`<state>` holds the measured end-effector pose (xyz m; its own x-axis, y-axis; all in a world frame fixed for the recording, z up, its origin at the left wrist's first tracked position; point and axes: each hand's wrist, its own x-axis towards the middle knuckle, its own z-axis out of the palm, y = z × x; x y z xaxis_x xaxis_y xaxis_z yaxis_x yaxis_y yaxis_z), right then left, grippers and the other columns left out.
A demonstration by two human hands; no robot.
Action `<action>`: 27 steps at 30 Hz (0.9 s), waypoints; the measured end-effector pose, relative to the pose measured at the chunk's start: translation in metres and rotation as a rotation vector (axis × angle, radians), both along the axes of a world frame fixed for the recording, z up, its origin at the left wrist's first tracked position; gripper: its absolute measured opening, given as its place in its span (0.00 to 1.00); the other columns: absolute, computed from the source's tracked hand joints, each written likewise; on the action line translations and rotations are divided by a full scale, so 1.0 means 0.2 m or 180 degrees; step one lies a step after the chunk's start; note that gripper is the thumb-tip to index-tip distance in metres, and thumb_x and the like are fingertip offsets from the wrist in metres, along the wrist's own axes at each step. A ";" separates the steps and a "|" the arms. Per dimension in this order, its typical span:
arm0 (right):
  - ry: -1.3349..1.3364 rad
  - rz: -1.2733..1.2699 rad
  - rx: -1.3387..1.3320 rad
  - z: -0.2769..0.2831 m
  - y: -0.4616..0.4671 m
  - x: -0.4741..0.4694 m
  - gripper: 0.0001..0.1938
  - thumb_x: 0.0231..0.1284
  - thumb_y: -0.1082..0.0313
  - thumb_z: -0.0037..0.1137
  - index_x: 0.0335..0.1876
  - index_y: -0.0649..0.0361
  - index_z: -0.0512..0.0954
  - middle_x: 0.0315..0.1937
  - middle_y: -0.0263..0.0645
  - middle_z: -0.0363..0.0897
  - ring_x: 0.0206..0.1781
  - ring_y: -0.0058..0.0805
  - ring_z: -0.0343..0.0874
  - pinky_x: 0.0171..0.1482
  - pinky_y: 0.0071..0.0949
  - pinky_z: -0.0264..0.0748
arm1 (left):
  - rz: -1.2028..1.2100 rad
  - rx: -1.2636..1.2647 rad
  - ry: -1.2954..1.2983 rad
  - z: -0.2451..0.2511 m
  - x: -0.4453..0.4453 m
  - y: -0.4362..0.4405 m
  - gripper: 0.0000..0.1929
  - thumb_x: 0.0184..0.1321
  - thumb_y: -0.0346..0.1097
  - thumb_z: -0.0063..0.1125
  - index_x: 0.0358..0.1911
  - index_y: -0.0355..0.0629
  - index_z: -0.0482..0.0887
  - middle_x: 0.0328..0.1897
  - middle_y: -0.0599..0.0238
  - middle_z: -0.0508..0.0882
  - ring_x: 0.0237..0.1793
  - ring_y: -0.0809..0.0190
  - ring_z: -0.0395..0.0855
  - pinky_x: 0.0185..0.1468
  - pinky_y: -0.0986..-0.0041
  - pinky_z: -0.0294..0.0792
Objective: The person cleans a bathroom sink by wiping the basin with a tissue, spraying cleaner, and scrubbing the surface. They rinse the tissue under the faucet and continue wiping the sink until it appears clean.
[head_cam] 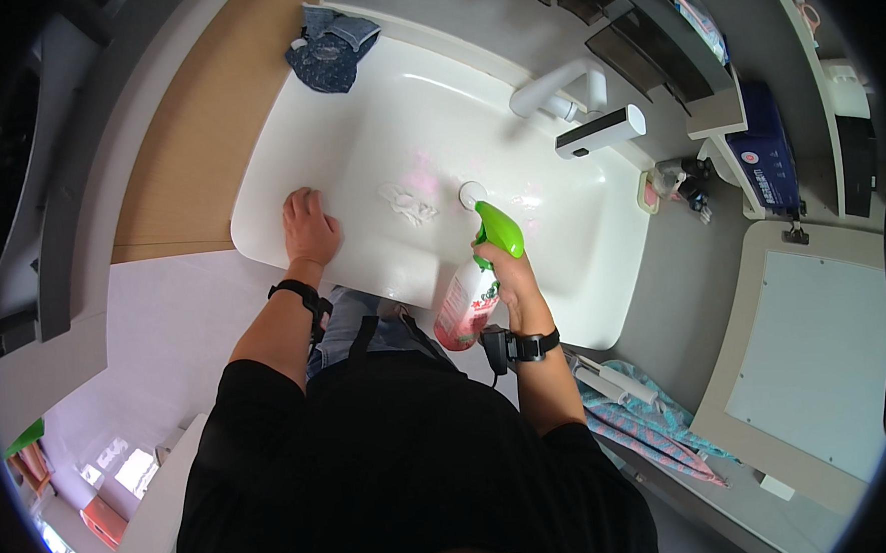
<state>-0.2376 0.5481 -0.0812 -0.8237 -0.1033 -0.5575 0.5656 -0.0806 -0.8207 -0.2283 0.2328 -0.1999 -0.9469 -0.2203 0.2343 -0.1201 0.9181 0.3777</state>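
Note:
My right hand (513, 276) is wrapped around the neck of a spray bottle (465, 305) with a bright green trigger head and a red and white label bearing writing. Its green head sits above the white washbasin (361, 145), close to the round drain plug (473, 194). My left hand (311, 227) rests on the basin's front left part, palm down and holding nothing. Between the hands, a crumpled white wad (409, 205), perhaps wet tissue, lies on the basin floor. Pink liquid (420, 174) is spread behind it, with fainter pink spots right of the plug.
A white faucet (597, 132) reaches over the basin's back right. Dark blue folded cloth (333, 49) lies on the back left corner, beside a wooden counter (195, 132). Towels (638, 416) hang at the right, below an open cabinet door (808, 355).

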 end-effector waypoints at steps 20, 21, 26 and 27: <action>0.0145 0.0613 0.0255 0.01 0.17 0.10 0.31 0.49 0.77 0.52 0.65 0.58 0.70 0.44 0.30 0.75 0.41 0.18 0.71 0.41 0.19 0.68 | -0.0081 -0.0018 0.0108 0.01 0.00 0.01 0.22 0.49 0.29 0.54 0.51 0.37 0.73 0.58 0.52 0.70 0.62 0.43 0.64 0.64 0.55 0.63; 0.0207 0.0579 0.0212 0.01 0.18 0.10 0.31 0.48 0.77 0.53 0.64 0.58 0.70 0.44 0.31 0.75 0.42 0.19 0.71 0.42 0.19 0.68 | -0.0068 -0.0013 0.0124 0.01 0.00 0.01 0.22 0.49 0.29 0.54 0.51 0.37 0.72 0.58 0.52 0.70 0.62 0.43 0.64 0.64 0.55 0.63; 0.0476 0.0757 -0.0075 0.11 0.24 0.12 0.30 0.47 0.75 0.55 0.63 0.60 0.71 0.49 0.34 0.77 0.44 0.21 0.72 0.47 0.21 0.69 | -0.0098 -0.0005 0.0144 0.00 0.00 0.00 0.22 0.49 0.28 0.54 0.51 0.37 0.72 0.58 0.51 0.70 0.62 0.43 0.64 0.65 0.55 0.62; 0.0545 0.0812 -0.0017 0.14 0.26 0.14 0.30 0.47 0.74 0.55 0.63 0.60 0.71 0.50 0.35 0.77 0.45 0.21 0.72 0.48 0.22 0.69 | -0.0094 0.0021 0.0112 0.00 0.00 0.00 0.22 0.49 0.28 0.54 0.51 0.37 0.72 0.58 0.50 0.70 0.62 0.42 0.64 0.65 0.55 0.62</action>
